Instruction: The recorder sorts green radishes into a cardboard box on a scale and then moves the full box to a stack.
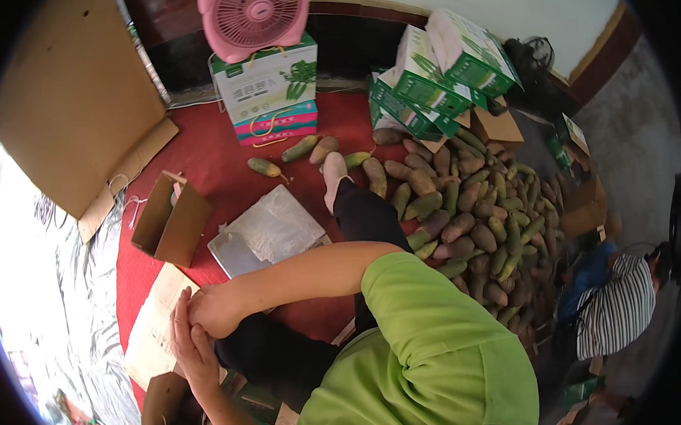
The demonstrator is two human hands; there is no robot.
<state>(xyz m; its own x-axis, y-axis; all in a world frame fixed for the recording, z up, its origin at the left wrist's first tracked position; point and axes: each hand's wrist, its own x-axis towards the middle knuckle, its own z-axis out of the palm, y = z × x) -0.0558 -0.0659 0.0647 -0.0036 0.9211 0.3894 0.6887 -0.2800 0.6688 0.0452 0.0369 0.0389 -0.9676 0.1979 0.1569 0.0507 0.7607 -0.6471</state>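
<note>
My right hand [216, 311] reaches across to the left at the end of a bare forearm, bent at the wrist, its fingers mostly hidden behind my left hand. Rising from the lower edge, my left hand [191, 352] has its fingers stretched out and laid against the right one. Nothing shows between the two hands. Beneath and beside them lies a flat piece of brown cardboard [157, 322]. My dark-trousered knee is just right of them. An open cardboard box [175, 217] stands beyond the hands, and a flat silvery slab [267, 232] partly covered in clear plastic lies to its right.
Elongated green and brown root vegetables [477, 218] form a large heap on the red mat [221, 158]. Behind stand green-and-white cartons [438, 72] and a pink fan [254, 15] on a carton [266, 80]. A large cardboard sheet [72, 87] stands left. Another person [617, 308] is at right.
</note>
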